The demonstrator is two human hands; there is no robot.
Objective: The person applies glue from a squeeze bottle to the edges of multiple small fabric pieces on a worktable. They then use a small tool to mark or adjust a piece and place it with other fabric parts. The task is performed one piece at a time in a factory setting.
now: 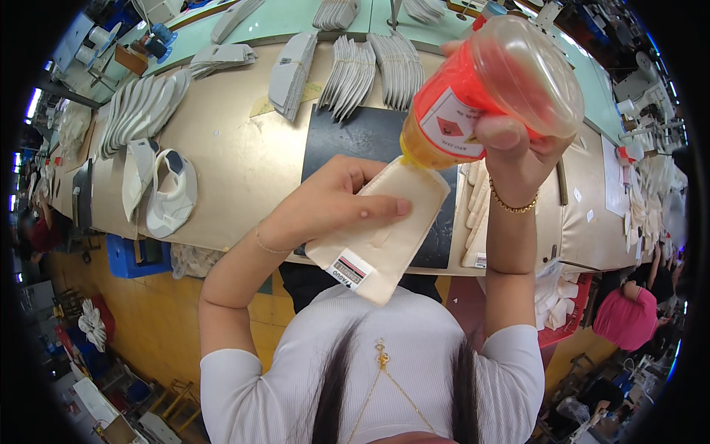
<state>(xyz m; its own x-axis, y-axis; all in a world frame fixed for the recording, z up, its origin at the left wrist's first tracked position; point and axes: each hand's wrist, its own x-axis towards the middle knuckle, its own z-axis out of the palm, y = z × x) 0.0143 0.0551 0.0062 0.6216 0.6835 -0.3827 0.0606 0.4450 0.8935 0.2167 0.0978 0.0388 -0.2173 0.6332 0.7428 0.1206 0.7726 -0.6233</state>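
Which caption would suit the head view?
Left hand holds a flat cream fabric piece; right hand holds a tilted red plastic bottle at its far edge.

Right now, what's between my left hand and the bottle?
The head view shows the upper end of the cream piece between your left hand and the bottle.

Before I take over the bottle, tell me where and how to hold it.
Best around the red body of the bottle, coming from the right, like the right hand does. The body is broad and round, while the narrower yellow end points down and left at the cream piece; avoid that side.
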